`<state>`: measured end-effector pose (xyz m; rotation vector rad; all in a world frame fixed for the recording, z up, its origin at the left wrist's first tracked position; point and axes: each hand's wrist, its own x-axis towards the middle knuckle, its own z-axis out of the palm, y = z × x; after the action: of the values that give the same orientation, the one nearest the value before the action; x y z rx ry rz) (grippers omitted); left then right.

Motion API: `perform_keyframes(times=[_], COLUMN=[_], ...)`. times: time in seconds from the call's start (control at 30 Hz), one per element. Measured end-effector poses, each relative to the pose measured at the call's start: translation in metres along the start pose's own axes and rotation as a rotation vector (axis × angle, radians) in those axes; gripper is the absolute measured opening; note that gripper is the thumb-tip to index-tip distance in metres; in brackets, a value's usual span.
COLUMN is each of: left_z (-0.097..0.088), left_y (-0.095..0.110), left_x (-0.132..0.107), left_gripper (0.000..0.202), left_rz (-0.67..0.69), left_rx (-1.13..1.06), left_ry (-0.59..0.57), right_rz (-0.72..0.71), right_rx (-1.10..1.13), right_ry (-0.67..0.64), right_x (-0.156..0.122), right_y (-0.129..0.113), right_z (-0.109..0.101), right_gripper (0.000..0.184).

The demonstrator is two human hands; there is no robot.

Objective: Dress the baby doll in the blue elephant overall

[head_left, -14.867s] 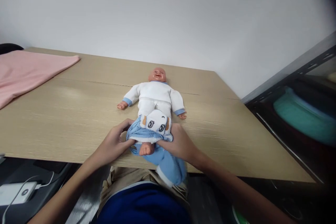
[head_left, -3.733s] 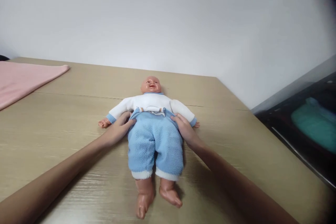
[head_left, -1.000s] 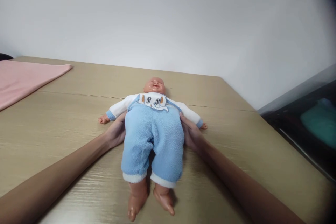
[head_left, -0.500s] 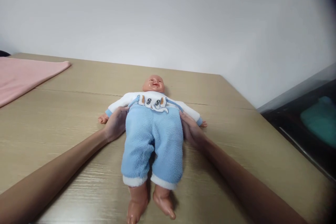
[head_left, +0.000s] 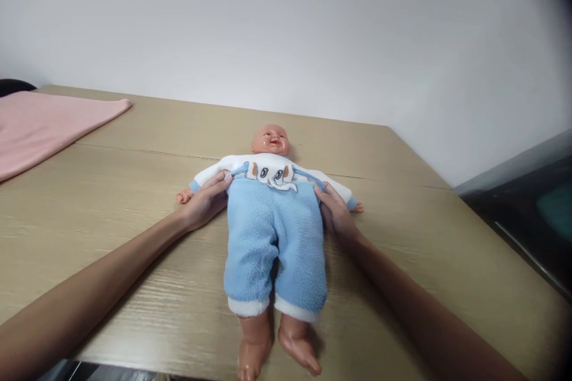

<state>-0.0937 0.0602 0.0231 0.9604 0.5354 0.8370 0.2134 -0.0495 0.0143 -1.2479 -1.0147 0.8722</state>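
Note:
A baby doll (head_left: 271,140) lies on its back on the wooden table, its head toward the wall and its bare feet toward me. It wears a white long-sleeved top (head_left: 223,164) and blue fleece pants (head_left: 274,232) with white cuffs, blue straps and an elephant face (head_left: 270,175) on the chest. At the waist on the left side, my left hand (head_left: 208,199) is closed on the pants' edge, thumb near the strap. My right hand (head_left: 336,209) grips the same edge on the opposite side. Some fingertips of both hands are hidden behind the fabric.
A pink cloth (head_left: 53,125) lies flat at the table's far left. Behind the table (head_left: 147,286) rises a pale wall (head_left: 268,36). Dark furniture (head_left: 527,202) with a blurred teal item stands past the right edge. A dark rounded object (head_left: 15,87) shows at the far left.
The camera view has shifted, so the doll and cloth appear further right. Both hands stay at the pants' waist, with the left thumb now showing more clearly near the strap.

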Motion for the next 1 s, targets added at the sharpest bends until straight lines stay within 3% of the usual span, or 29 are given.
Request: perform_keyframes(times=[0.17, 0.3, 0.43, 0.6, 0.83, 0.93, 1.0], left_z=[-0.002, 0.001, 0.001, 0.005, 0.015, 0.016, 0.013], left_y=[-0.004, -0.003, 0.001, 0.003, -0.002, -0.005, -0.009], left_x=[0.007, 0.009, 0.006, 0.002, 0.003, 0.005, 0.007], left_gripper=[0.034, 0.036, 0.035, 0.037, 0.044, 0.041, 0.042], left_rz=[-0.047, -0.004, 0.099, 0.274, 0.452, 0.502, 0.521], left_rx=[-0.074, 0.001, 0.229, 0.317, 0.451, 0.463, 0.476], left_ry=[0.153, 0.118, 0.036, 0.098, 0.303, 0.305, 0.296], right_rz=[0.007, 0.006, 0.003, -0.054, -0.357, -0.487, -0.572], right_rx=[0.023, -0.001, -0.049, -0.108, -0.448, -0.580, -0.647], right_ry=[-0.002, -0.031, -0.046, 0.013, 0.187, 0.172, 0.096], right_x=[0.001, 0.002, 0.003, -0.004, -0.026, -0.022, -0.010], right_y=[0.012, 0.012, 0.007, 0.005, -0.019, -0.043, -0.061], right_z=[-0.005, -0.010, -0.011, -0.002, 0.013, 0.021, 0.030], right_gripper=[0.047, 0.048, 0.050, 0.047, 0.028, 0.027, 0.025])
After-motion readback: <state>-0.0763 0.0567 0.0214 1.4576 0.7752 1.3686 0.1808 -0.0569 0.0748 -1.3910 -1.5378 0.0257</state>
